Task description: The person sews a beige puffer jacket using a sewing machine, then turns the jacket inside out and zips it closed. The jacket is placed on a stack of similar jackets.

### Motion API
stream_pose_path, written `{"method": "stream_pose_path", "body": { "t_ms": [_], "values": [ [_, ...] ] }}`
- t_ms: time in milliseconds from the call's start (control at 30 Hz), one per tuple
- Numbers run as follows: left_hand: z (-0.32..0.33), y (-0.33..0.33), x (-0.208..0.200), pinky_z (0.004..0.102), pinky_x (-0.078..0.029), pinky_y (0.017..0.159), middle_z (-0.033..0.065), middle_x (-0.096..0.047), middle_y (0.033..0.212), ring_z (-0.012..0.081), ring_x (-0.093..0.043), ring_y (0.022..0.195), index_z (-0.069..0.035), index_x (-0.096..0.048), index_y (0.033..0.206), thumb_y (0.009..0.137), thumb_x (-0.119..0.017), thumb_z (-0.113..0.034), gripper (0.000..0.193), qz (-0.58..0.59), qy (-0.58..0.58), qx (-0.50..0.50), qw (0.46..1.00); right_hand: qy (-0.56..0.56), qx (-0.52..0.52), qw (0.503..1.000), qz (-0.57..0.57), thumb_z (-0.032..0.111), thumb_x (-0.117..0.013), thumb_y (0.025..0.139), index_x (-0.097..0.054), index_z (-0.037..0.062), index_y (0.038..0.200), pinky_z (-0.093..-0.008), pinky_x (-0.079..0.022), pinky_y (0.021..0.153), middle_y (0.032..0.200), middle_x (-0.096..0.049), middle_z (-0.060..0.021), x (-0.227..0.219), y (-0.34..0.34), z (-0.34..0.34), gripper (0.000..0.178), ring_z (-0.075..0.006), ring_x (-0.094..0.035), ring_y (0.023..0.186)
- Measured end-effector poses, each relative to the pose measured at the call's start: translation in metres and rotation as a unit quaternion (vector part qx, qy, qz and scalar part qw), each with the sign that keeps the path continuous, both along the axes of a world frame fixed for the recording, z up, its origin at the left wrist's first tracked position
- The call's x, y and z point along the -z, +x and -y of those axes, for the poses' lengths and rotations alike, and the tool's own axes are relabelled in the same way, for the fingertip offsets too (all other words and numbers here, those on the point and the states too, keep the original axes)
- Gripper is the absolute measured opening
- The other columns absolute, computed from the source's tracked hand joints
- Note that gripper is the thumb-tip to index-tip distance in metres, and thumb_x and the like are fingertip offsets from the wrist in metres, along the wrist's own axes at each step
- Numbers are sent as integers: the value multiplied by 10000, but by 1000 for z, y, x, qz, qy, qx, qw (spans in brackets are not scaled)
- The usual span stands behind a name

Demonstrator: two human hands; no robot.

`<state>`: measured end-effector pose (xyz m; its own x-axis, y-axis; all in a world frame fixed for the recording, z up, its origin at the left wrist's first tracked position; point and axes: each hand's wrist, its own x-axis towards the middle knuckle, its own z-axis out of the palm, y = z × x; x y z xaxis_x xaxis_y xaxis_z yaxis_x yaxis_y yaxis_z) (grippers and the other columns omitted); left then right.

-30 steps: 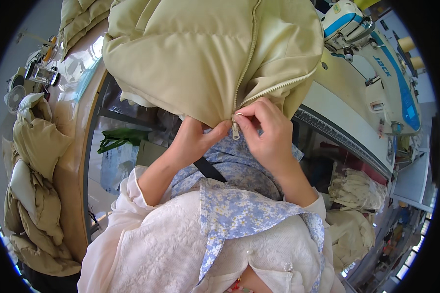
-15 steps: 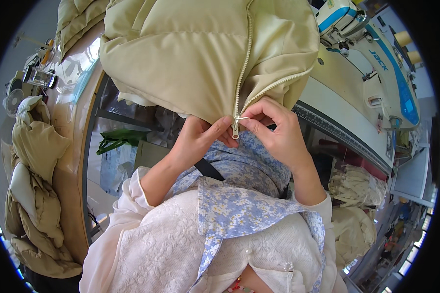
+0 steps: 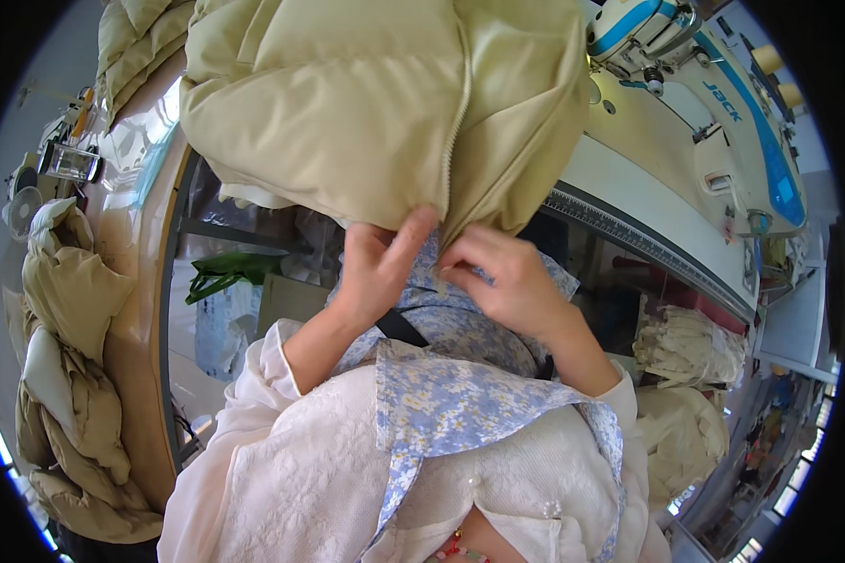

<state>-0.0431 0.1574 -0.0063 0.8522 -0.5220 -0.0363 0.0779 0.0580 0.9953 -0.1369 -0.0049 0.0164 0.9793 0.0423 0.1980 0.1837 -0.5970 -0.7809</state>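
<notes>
A beige padded jacket (image 3: pixel 338 113) lies over the table edge in front of me, its hem toward my body. A pale zipper (image 3: pixel 457 131) runs down its front to the hem. My left hand (image 3: pixel 380 267) is closed on the jacket's hem just left of the zipper's lower end, thumb on top. Just below and right of that end, my right hand (image 3: pixel 502 281) is slightly blurred, with thumb and forefinger pinched together. What those fingertips hold is hidden. I cannot see the zipper's slider. The blue floral apron (image 3: pixel 469 399) lies beneath both hands.
A white and blue sewing machine (image 3: pixel 742 122) stands on its table at the right. More beige padded garments (image 3: pixel 75 394) hang on the left, near a small fan (image 3: pixel 23 211). Below the table edge are a green bag (image 3: pixel 230 272) and, at right, a wrapped bundle of cloth (image 3: pixel 690 347).
My right hand has moved down and left, and the white cord it pinched is out of sight. The zipper's right-hand edge and slider no longer show. The jacket has shifted slightly left.
</notes>
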Motion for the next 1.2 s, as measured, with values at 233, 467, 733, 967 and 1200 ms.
{"method": "stream_pose_path", "body": {
  "t_ms": [233, 467, 733, 967, 1200],
  "values": [
    [2, 17, 3, 261, -463, 716, 17, -650, 897, 95, -573, 776, 20, -650, 1016, 999, -629, -297, 318, -44, 44, 217, 974, 109, 109, 987, 34, 36, -756, 832, -658, 21, 932, -292, -507, 646, 861, -637, -69, 3, -23, 2, 141, -180, -639, 728],
    [23, 12, -18, 247, -446, 619, -5, -593, 750, 53, -512, 686, 15, -625, 951, 982, -642, -196, 214, 39, 101, 273, 956, 85, 120, 989, -8, 8, -767, 818, -640, 11, 890, -274, -471, 637, 813, -594, -45, -4, -28, 10, 146, -132, -581, 704],
    [28, 3, -5, 229, -444, 639, -33, -568, 791, 35, -508, 713, 9, -600, 986, 1020, -585, -158, 171, 27, 64, 210, 975, -24, 32, 994, 97, -27, -750, 771, -644, 31, 879, -320, -500, 669, 833, -613, -85, -8, -21, 21, 162, -239, -619, 749],
    [22, 26, -12, 231, -463, 700, -50, -568, 854, 39, -526, 776, -58, -601, 983, 1061, -517, -319, 285, -122, -11, 237, 964, 46, 101, 989, 100, 0, -747, 827, -685, 15, 946, -299, -529, 670, 894, -675, -87, -6, -35, 9, 135, -181, -665, 774],
    [23, 29, -13, 247, -473, 722, -40, -582, 851, 62, -543, 770, -47, -609, 987, 1062, -506, -349, 328, -179, -20, 278, 944, 581, 98, 790, -170, 413, -625, 985, -643, -10, 1052, -241, -436, 511, 842, -655, -53, 26, -23, 2, 429, -99, -567, 632]
  ]
}}
